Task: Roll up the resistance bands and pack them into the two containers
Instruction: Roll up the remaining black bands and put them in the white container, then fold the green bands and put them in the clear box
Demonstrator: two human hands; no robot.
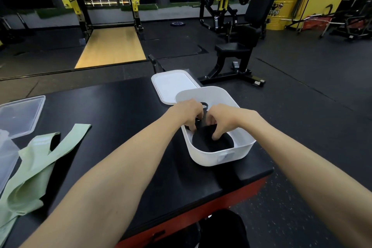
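Left hand [189,114], right hand [223,120]: both grip black band [211,144] inside white container [209,160] | left grip partly hidden | green band [30,169] 8 o'clock, cropped

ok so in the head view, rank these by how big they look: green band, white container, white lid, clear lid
1. green band, though it lies nearest the camera, at the stretched edge of the view
2. white container
3. white lid and clear lid: these look alike. One is partly hidden behind the container and the other is cut by the frame edge, so they are not ranked.
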